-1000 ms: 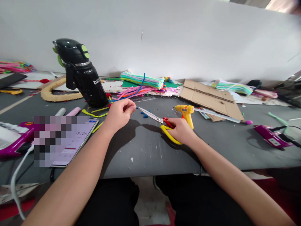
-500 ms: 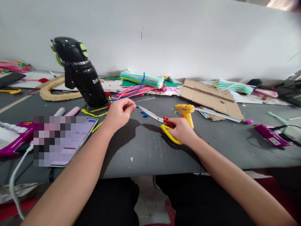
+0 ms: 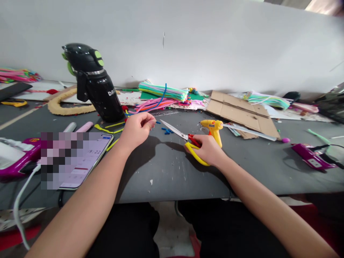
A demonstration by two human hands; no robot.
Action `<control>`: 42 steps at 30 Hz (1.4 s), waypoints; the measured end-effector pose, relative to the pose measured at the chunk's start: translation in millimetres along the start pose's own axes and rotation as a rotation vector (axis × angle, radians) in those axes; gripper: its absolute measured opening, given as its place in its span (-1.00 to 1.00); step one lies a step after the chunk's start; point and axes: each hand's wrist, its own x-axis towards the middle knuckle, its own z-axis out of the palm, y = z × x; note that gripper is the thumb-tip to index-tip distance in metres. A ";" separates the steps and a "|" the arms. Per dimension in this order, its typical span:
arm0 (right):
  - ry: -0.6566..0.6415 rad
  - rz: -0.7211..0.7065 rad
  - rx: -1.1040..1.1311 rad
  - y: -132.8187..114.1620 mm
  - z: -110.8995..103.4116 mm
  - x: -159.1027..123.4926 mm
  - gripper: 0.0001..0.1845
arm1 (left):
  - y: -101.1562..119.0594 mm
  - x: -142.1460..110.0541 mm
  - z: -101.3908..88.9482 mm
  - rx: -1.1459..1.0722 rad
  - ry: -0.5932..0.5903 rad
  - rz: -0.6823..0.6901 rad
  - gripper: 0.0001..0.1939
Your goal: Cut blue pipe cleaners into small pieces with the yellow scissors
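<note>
My left hand (image 3: 137,129) is closed in a pinch on a thin blue pipe cleaner (image 3: 160,99) that curves up toward the pile of coloured pipe cleaners (image 3: 162,91). My right hand (image 3: 207,149) grips the yellow and red handles of a pair of scissors (image 3: 182,139), whose blades point left toward my left fingertips. Small blue cut pieces (image 3: 167,131) lie on the grey table (image 3: 166,172) just under the blades. A yellow glue gun (image 3: 213,129) stands right behind my right hand.
A black water bottle (image 3: 94,86) stands behind my left hand. A phone (image 3: 80,157) lies at the left beside a purple device (image 3: 16,161) with a white cable. Flattened cardboard (image 3: 239,111) and a metal ruler (image 3: 249,132) lie at the back right; another purple device (image 3: 311,157) sits far right.
The scissor blades have drawn slightly away from my left fingertips and more blue cut bits lie under them. Both hands stay in nearly the same place.
</note>
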 end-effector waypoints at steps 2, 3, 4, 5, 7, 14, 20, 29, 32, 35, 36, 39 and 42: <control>0.004 -0.023 -0.016 0.1 0.6 -0.2 -0.59 | 0.6 -0.2 -0.1 0.009 -0.001 -0.001 -0.83; 0.006 -0.028 -0.022 0.4 1.0 -0.1 -0.59 | 1.2 -0.4 -0.1 0.012 -0.001 -0.005 -0.83; 0.004 -0.029 -0.025 0.7 1.3 0.0 -0.59 | 1.9 -0.6 -0.2 0.013 -0.002 -0.008 -0.83; -0.002 -0.028 -0.025 1.0 1.5 0.3 -0.60 | 2.7 -0.9 -0.2 0.012 -0.003 -0.010 -0.83; -0.014 -0.028 -0.027 1.3 1.5 0.8 -0.60 | 4.0 -1.3 -0.3 0.007 -0.005 -0.014 -0.83; -0.029 -0.026 -0.028 1.9 0.4 1.5 -0.59 | 4.7 -1.9 -0.6 -0.002 -0.007 -0.022 -0.82; -0.032 -0.024 -0.023 2.0 0.1 1.5 -0.59 | 2.3 -1.8 0.4 -0.012 -0.009 -0.019 -0.80; -0.015 0.001 -0.020 4.3 1.4 2.2 -0.58 | 1.9 -1.2 -0.5 0.000 -0.011 -0.019 -0.78; -0.010 0.013 0.004 4.3 1.7 1.9 -0.62 | 3.2 -1.0 -1.0 -0.004 -0.016 -0.031 -0.77; -0.013 0.016 0.016 3.3 1.4 1.1 -0.63 | 3.8 -0.6 -1.1 -0.010 -0.012 -0.034 -0.77; -0.011 0.009 0.011 2.9 1.3 0.7 -0.62 | 3.8 -0.6 -1.0 -0.010 -0.010 -0.033 -0.77; -0.005 -0.023 -0.004 2.0 1.2 0.0 -0.59 | 3.3 -0.6 -0.7 -0.007 -0.009 -0.027 -0.76; -0.011 -0.031 -0.008 1.4 1.2 -0.2 -0.59 | 2.6 -0.8 -0.5 -0.004 -0.011 -0.018 -0.76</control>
